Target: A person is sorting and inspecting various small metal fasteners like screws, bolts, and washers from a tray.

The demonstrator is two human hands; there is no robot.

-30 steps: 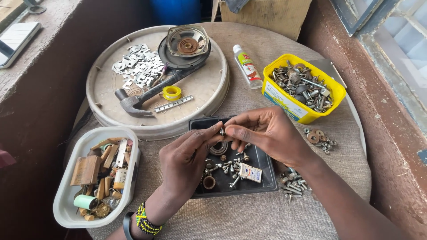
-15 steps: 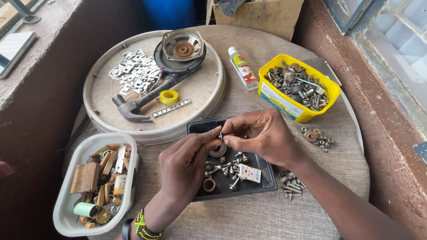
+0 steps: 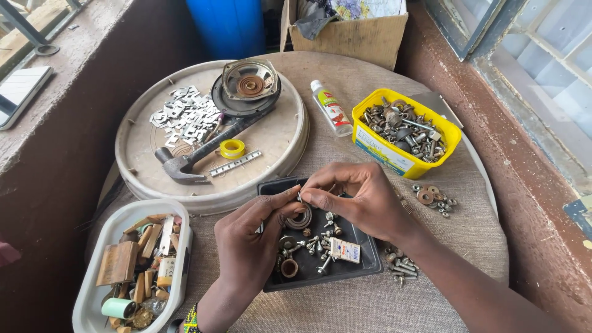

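My left hand [image 3: 256, 237] and my right hand [image 3: 357, 197] meet above a shallow black tray [image 3: 370, 262] on the cloth-covered round table. Their fingertips pinch one small metal part [image 3: 300, 197] between them; it is too small to tell what kind. Below the fingers, in the tray, lie a coiled ring [image 3: 302, 220], a brown ring [image 3: 288, 268], several screws and a small white card [image 3: 345, 250]. A beaded band shows at my left wrist.
A yellow tub [image 3: 385, 151] of metal hardware stands at the right, a small glue bottle [image 3: 331, 108] beside it. A big round lid [image 3: 271, 166] holds a hammer [image 3: 191, 163], speaker [image 3: 250, 83], tape roll and metal clips. A white tub [image 3: 114, 225] of wooden bits sits left. Loose washers [image 3: 431, 197] and screws [image 3: 401, 265] lie right.
The view has shifted slightly. Both hands stay together over the black tray, the fingertips still working the same small part; nothing was set down or picked up.
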